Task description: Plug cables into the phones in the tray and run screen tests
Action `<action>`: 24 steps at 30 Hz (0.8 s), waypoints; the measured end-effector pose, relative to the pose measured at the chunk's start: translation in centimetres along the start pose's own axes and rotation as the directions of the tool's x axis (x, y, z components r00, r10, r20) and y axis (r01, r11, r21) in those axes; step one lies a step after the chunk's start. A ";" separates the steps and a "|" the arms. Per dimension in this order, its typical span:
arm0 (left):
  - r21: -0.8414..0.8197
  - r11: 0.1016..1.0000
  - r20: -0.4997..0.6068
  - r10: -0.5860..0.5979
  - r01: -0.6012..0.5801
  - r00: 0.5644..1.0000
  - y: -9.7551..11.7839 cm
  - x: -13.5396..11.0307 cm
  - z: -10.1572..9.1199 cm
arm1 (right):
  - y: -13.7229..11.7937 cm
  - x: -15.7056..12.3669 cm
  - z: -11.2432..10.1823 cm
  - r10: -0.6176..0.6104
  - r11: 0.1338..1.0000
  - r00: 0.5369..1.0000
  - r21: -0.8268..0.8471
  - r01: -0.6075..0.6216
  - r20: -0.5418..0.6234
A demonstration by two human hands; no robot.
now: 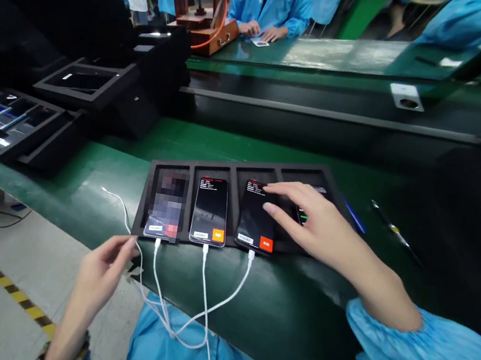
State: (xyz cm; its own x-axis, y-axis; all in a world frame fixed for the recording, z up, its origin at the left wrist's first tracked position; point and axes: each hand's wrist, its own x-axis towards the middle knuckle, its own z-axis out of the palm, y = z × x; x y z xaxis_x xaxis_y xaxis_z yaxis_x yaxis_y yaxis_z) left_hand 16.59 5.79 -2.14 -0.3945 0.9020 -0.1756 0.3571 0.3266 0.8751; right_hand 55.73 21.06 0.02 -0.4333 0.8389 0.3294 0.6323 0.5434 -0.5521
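A black foam tray (216, 167) holds a row of phones. The leftmost phone (162, 225), the second phone (210, 212) and the third phone (257, 216) have lit screens and white charging cables plugged into their lower ends. My right hand (309, 213) is over the third and fourth compartments, thumb and forefinger apart at the third phone's upper right; I cannot tell whether they touch it. It partly hides a fourth phone (302, 216). By the tray's lower left corner my left hand (103, 268) pinches a loose white cable (124, 207), whose free end lies on the table.
A blue pen (355, 217) and a thin pen-like tool (393, 229) lie right of the tray. Black foam cases (112, 91) and another phone tray (6, 119) stand at left. A co-worker's hands (265, 32) rest on the opposite bench, beside a wooden-framed device (199, 13).
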 end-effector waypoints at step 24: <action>0.079 0.925 0.727 0.202 -0.372 0.656 9.9 -3.0 14.0 | 8.9 -5.3 -3.3 0.356 0.928 0.906 -0.030 -0.372 -0.229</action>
State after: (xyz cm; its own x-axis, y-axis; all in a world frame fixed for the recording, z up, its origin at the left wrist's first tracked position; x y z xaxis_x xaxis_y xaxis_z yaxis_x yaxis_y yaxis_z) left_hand 33.21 10.24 0.71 0.4293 0.8629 -0.2667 0.5437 -0.0111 0.8392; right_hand 65.80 21.53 -4.17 -0.0203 0.9604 0.2778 0.7672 0.1932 -0.6117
